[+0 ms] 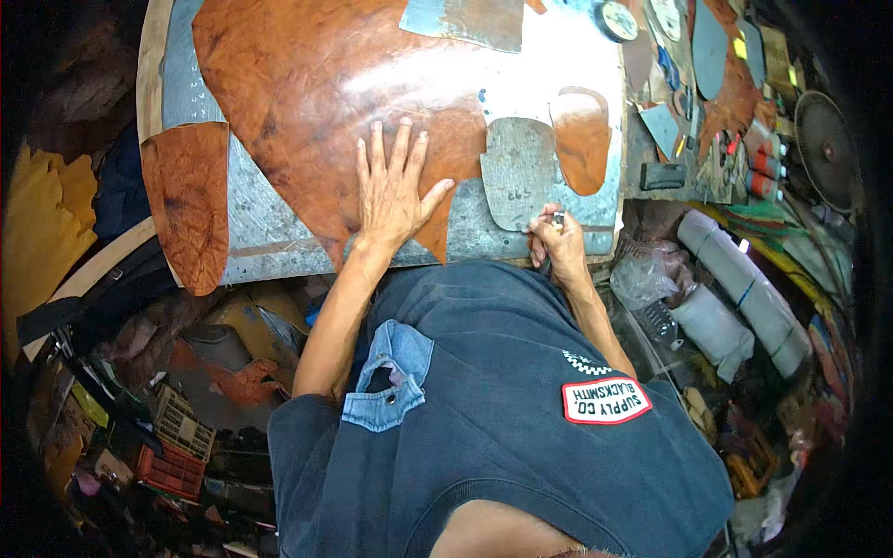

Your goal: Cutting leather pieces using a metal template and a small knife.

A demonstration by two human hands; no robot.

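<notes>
My left hand (391,191) lies flat with its fingers spread on a large brown leather sheet (279,74). Near the table's front edge, my right hand (558,240) is closed around a small thing. Only a light, shiny bit of it shows between the fingers, and I cannot tell its kind. Just beyond that hand is a grey sole-shaped template (519,172), which reaches up beside the leather's right edge. A rounded brown leather piece (583,149) sits to the right of the template. At the left, a long brown leather piece (186,205) overhangs the table's edge.
The grey metal tabletop (265,209) has a wooden rim. Another grey sheet (465,20) and a round tin (616,20) lie at the back. A side bench holds a black block (662,176), tools and bottles (765,166). A fan (826,149) and wrapped rolls (744,288) are at right.
</notes>
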